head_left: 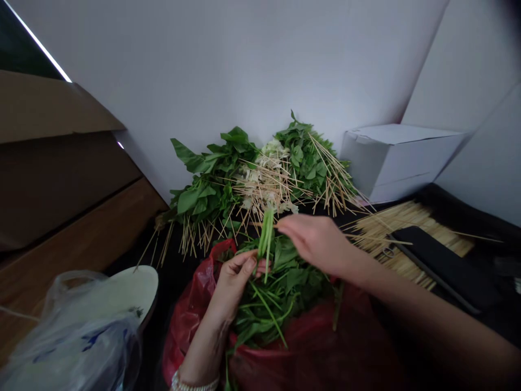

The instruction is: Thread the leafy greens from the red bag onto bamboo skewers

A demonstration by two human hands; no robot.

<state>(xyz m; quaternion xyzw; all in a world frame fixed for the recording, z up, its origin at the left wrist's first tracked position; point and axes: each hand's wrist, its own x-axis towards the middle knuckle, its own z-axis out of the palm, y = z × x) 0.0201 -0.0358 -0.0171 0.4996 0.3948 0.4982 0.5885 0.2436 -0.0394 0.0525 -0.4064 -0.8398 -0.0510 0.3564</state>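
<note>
My left hand (pixel 233 282) holds a small upright bunch of green stems (pixel 266 239) between thumb and fingers. My right hand (pixel 313 243) is pinched at the top of that bunch, and a thin bamboo skewer (pixel 260 224) seems to run from its fingertips across the stems. Below both hands, loose leafy greens (pixel 280 304) fill an open red plastic bag (pixel 191 320). Behind them, leafy bunches pierced with many skewers (pixel 260 179) lean against the wall. A pale beaded bracelet (pixel 193 384) circles my left wrist.
A spread of bamboo skewers (pixel 407 233) lies at right, with scissors (pixel 388 251) and a flat black case (pixel 443 266) on it. A white box (pixel 401 160) stands behind. At left are cardboard (pixel 52 157), a wooden board (pixel 77 233), a clear plastic bag (pixel 77 336) and a white plate (pixel 136 288).
</note>
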